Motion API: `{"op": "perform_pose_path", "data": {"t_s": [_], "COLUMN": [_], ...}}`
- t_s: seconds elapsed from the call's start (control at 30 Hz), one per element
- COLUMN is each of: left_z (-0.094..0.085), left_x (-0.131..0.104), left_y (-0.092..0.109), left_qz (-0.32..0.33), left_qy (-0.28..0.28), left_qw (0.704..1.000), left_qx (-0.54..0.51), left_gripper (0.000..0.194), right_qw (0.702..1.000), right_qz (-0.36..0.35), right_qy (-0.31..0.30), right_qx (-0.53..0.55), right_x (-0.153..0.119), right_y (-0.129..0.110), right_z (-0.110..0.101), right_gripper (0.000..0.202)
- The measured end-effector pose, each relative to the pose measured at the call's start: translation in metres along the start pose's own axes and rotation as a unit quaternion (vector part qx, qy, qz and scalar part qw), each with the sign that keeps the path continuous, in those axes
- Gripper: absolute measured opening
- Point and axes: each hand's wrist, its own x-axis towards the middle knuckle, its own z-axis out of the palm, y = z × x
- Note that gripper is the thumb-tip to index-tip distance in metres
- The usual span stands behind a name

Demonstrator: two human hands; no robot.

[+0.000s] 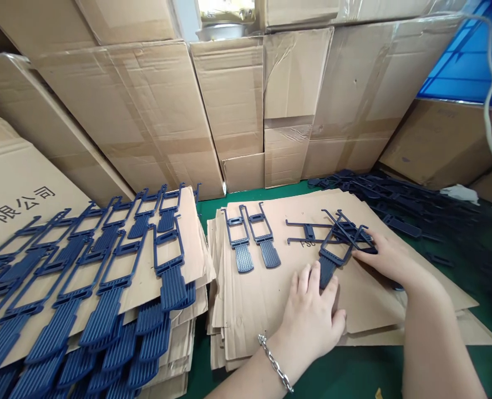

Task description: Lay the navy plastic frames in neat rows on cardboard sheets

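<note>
My left hand (312, 313), with a chain bracelet at its wrist, lies palm down over the stacked cardboard. Its fingers are spread and touch the ribbed end of a dark blue plastic frame (328, 266). To the right, my right hand (389, 260) has thumb and fingers closed on the end of another dark blue plastic frame (356, 235) in a small crossed heap. A further frame (308, 231) lies sideways, partly under that heap. Two matching frames (237, 238) (265, 235) rest side by side farther left, ribbed ends toward me.
At left, a layered stack of cardboard (191, 221) bears rows of blue frames (116, 266). A dark pile of similar parts (395, 199) lies at right on the green table (262, 195). Cardboard boxes (158, 111) wall the back; a white cable (489, 94) hangs at right.
</note>
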Motion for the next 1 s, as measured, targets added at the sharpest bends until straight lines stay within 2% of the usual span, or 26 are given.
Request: {"op": "perform_pose_path", "data": {"t_s": [0.17,0.27,0.33,0.4,0.47,0.53,0.6,0.63,0.7,0.77,0.8,0.87,1.0], "left_z": [0.001,0.001,0.000,0.000,-0.002,-0.004,-0.006,-0.007,-0.008,-0.009,-0.009,-0.009,-0.007], "left_x": [0.001,0.001,0.000,0.000,-0.001,-0.001,-0.001,-0.001,0.000,0.000,0.000,0.000,-0.001], "left_y": [-0.003,-0.002,-0.001,0.000,0.000,0.001,0.002,0.002,0.002,0.001,0.001,0.001,0.002], "left_qz": [-0.001,0.001,0.001,-0.001,0.002,0.017,0.036,0.044,0.053,0.054,0.054,0.053,0.058], "left_qy": [-0.037,-0.043,-0.040,-0.034,-0.032,-0.037,-0.043,-0.045,-0.048,-0.051,-0.051,-0.052,-0.052], "left_qw": [0.999,0.999,0.999,0.999,0.999,0.999,0.998,0.998,0.997,0.997,0.997,0.997,0.997], "left_qx": [-0.013,-0.017,-0.015,-0.010,-0.006,-0.004,-0.003,-0.003,-0.001,0.000,0.001,0.002,0.007], "left_gripper": [0.051,0.050,0.048,0.046,0.045,0.043,0.042,0.042,0.041,0.042,0.043,0.044,0.043], "right_qw": [1.000,0.996,0.989,0.978,0.971,0.967,0.960,0.947,0.892,0.856,0.853,0.865,0.901], "right_qz": [0.022,0.085,0.142,0.174,0.148,0.073,-0.014,-0.040,-0.051,-0.047,-0.049,-0.058,-0.082], "right_qy": [-0.012,-0.002,0.037,0.102,0.173,0.212,0.164,0.102,-0.032,-0.112,-0.129,-0.125,-0.044], "right_qx": [0.018,0.016,0.026,0.048,0.076,0.123,0.225,0.302,0.448,0.503,0.504,0.483,0.424], "right_x": [0.000,-0.004,-0.007,-0.010,-0.010,-0.007,-0.002,0.001,0.004,0.006,0.007,0.009,0.016], "right_y": [0.002,-0.001,-0.003,-0.007,-0.017,-0.035,-0.060,-0.073,-0.099,-0.116,-0.121,-0.123,-0.110], "right_z": [-0.010,-0.021,-0.028,-0.034,-0.037,-0.034,-0.025,-0.018,-0.001,0.018,0.025,0.037,0.048], "right_gripper": [0.067,0.067,0.069,0.073,0.073,0.072,0.069,0.066,0.058,0.047,0.044,0.042,0.057]}}
